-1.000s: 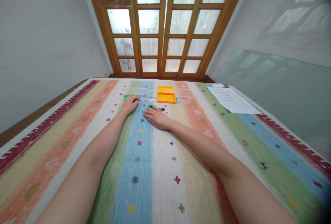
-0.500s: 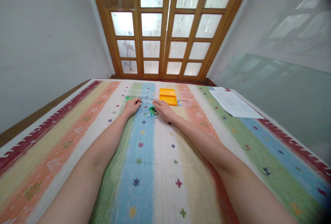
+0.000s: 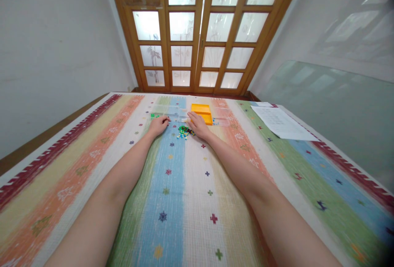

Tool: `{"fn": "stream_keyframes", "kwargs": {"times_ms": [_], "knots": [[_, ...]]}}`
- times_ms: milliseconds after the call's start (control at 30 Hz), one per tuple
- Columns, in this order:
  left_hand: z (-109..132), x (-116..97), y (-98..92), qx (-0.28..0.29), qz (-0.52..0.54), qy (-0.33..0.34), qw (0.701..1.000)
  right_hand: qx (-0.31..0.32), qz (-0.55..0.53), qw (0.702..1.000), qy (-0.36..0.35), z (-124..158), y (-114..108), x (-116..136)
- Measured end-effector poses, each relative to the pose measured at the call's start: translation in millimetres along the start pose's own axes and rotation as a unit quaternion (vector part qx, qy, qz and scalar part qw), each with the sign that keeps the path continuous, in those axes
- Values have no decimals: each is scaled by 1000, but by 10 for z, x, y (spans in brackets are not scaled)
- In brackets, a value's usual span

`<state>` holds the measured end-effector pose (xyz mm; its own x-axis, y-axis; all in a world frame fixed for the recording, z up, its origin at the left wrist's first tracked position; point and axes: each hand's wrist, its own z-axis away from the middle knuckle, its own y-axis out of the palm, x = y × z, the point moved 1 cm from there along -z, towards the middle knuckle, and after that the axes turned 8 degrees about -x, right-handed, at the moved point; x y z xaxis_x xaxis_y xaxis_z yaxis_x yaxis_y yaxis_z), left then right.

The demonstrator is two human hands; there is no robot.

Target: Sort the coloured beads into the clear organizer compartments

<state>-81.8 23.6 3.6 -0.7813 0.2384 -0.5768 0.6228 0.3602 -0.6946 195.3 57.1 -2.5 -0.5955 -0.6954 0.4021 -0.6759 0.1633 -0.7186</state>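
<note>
Both my arms reach far forward over a striped cloth. My left hand rests on the cloth with its fingers curled loosely, near a clear plastic tray that holds a few green beads. My right hand lies palm down with its fingers stretched toward an orange tray. A small heap of mixed coloured beads lies on the cloth between the two hands, just left of the right hand. Whether either hand holds a bead is too small to see.
A sheet of printed paper lies at the right on the cloth. A second clear tray sits right of the orange one. Wooden glazed doors stand behind the table, and a glass pane leans at the right.
My right hand has moved forward and right, off the bead heap, up to the orange tray. The heap now shows uncovered. My left hand has barely shifted.
</note>
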Motion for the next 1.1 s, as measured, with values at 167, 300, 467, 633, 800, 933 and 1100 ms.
{"fn": "stream_keyframes", "kwargs": {"times_ms": [167,300,467,633,800,933,1100], "knots": [[-8,14,-3,3,-5,14,1000,-29,-37,999,-26,42,-138,90],[-12,33,10,-1,-7,22,1000,-22,-51,996,-64,78,-174,255],[-20,50,30,-2,-8,22,1000,71,-77,984,-145,130,-146,557],[-20,37,21,4,-12,17,1000,117,-78,974,-177,152,-149,714],[-10,22,21,2,-8,18,1000,115,-73,974,-181,146,-207,701],[-9,18,21,3,-9,14,1000,120,-72,971,-192,151,-208,711],[-16,27,25,5,-12,23,1000,109,-96,968,-204,153,-171,706]]}}
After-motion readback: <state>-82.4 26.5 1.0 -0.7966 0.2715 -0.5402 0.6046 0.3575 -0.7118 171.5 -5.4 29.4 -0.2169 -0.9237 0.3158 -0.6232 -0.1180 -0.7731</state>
